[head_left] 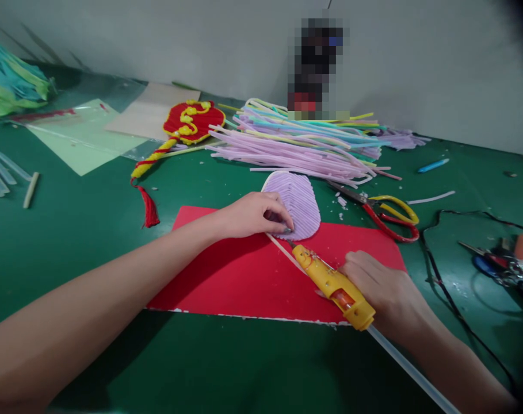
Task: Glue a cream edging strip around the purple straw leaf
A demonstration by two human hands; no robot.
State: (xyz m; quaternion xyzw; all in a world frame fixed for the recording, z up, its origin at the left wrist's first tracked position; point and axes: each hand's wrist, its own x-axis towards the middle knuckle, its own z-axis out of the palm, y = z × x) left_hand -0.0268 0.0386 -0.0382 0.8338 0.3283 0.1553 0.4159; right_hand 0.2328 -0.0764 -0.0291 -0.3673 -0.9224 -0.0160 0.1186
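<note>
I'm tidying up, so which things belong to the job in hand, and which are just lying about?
In the job: yellow glue gun, lilac ribbed panel, cream strip, red sheet; probably scissors, pipe cleaners.

Seemingly lying about: tasselled fan, pale-green paper, probable keys.

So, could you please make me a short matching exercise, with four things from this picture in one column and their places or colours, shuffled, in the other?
Column one
1. Glue gun
2. Ribbed lilac piece
3. Scissors
4. Tassel

Column two
A. Has one yellow and one red finger loop
B. At the lower end of a yellow-and-red striped handle
C. Held in the right hand
D. Touched by the left hand

Right pairs: 1-C, 2-D, 3-A, 4-B
</note>
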